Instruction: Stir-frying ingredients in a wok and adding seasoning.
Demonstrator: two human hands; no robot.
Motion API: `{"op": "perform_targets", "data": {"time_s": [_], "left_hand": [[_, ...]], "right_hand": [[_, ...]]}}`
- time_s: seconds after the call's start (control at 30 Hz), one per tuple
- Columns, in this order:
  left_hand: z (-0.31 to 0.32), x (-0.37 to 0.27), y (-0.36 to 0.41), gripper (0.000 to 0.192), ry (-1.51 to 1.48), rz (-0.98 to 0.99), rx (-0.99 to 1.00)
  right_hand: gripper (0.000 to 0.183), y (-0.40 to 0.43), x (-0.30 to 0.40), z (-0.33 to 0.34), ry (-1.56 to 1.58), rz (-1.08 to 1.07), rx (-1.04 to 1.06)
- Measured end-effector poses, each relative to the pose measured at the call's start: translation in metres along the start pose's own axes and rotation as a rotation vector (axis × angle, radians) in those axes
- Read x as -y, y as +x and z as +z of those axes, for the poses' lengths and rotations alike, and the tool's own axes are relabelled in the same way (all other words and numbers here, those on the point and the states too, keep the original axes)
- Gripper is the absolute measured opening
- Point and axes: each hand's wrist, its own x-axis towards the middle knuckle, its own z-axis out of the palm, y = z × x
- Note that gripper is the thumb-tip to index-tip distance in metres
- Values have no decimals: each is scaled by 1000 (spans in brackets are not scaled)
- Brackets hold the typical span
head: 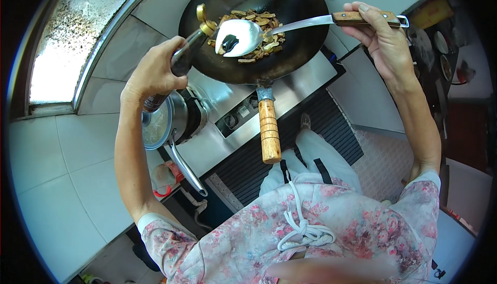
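Note:
My left hand [157, 68] grips a dark glass sauce bottle [188, 53] with its yellow flip cap raised. The bottle tilts so that its neck is beside a metal ladle-like spatula [244, 31]. Dark liquid [230, 43] lies in the bowl of that utensil. My right hand [374, 37] holds it by its riveted wooden handle. Below the utensil, sliced browned food [268, 49] lies in the middle of a black wok [306, 24]. The wok's wooden handle [270, 132] points towards me, and neither hand touches it.
A lidded saucepan [178, 113] sits on the stove [221, 93] at the left, its metal handle [189, 169] jutting out over the stove's front edge. A window [64, 58] and tiled wall [42, 156] bound the left side. Dishes [441, 42] stand on a dark surface at the far right.

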Motion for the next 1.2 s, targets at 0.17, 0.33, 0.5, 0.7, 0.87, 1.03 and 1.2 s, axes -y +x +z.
{"op": "perform_targets", "data": {"time_s": [0.17,0.33,0.5,0.7,0.87,1.03,1.2], "left_hand": [[-11,1,-4,50,-320,42,-237],[-31,11,-34,60,-338,9,-598],[-59,70,-99,62,-197,-100,-920],[-68,122,-198,56,67,-266,-1234],[-35,169,-244,57,47,-495,-1349],[19,216,-287,63,-128,-666,-1416],[43,208,-265,60,55,-980,-1238]], "right_hand": [[19,17,-6,14,-475,-268,191],[16,23,-6,44,-935,-519,466],[23,61,9,40,-1024,-340,157],[36,123,11,19,-994,26,63],[23,123,-90,36,-341,116,-197],[23,106,-71,123,-423,-56,-31],[22,111,-70,139,-517,-318,13]]}}
